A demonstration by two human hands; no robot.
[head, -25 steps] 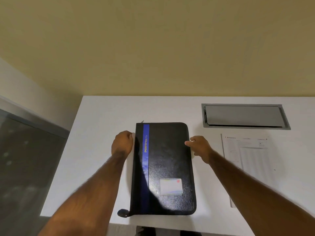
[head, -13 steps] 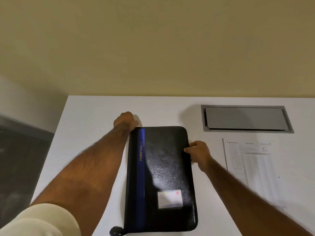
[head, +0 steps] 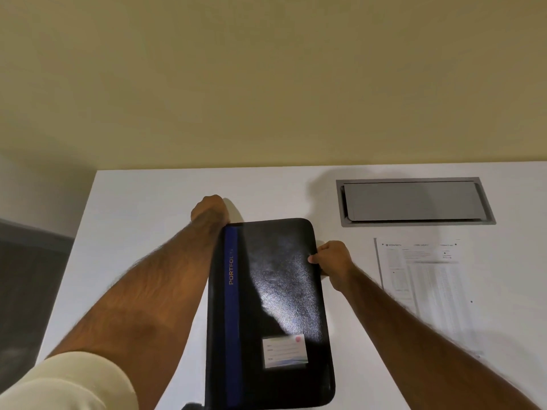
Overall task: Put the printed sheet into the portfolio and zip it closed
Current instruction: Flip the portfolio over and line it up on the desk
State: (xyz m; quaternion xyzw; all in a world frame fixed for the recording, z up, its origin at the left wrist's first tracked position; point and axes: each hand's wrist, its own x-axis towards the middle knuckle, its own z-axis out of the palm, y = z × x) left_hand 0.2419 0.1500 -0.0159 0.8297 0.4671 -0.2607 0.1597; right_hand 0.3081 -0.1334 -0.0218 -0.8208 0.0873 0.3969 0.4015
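The black portfolio (head: 278, 294), with a blue stripe and a label, lies closed on the white table (head: 139, 232). My left hand (head: 208, 210) is curled into a fist at its far left corner, where the zipper pull sits; the fingers are hidden behind the hand. My right hand (head: 333, 260) pinches the portfolio's right edge, thumb on top of the cover. The printed sheet (head: 426, 282) lies flat on the table to the right of the portfolio, apart from both hands.
A grey cable hatch (head: 414, 202) is set into the table behind the sheet. The table's left edge drops to a dark floor (head: 29, 276). A beige wall stands right behind the table.
My left hand has slid from the portfolio's left edge up to its far left corner. The right hand has stayed on the right edge. The view has come closer.
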